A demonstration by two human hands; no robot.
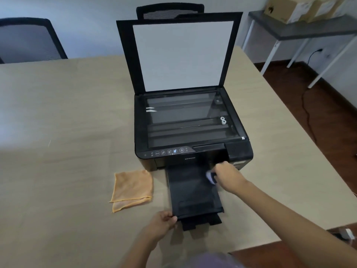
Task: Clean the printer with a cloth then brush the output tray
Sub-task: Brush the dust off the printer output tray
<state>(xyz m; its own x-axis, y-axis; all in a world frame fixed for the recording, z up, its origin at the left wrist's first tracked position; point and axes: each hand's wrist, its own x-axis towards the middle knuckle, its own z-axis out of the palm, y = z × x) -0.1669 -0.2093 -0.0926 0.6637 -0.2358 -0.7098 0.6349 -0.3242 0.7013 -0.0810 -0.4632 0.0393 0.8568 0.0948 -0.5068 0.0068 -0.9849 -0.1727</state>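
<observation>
A black printer (193,149) stands on the table with its scanner lid (181,55) raised and the glass exposed. Its output tray (191,192) is pulled out toward me. My right hand (228,176) is shut on a small brush (211,176) whose pale bristles touch the tray's right side near the printer body. My left hand (163,224) grips the tray's front left corner. An orange cloth (132,189) lies folded on the table left of the tray.
The beige table (67,122) extends left and right of the printer. A mesh office chair (29,39) stands at the far left. At the right are a grey side table (301,29) with cardboard boxes and a black cable (307,105) on the floor.
</observation>
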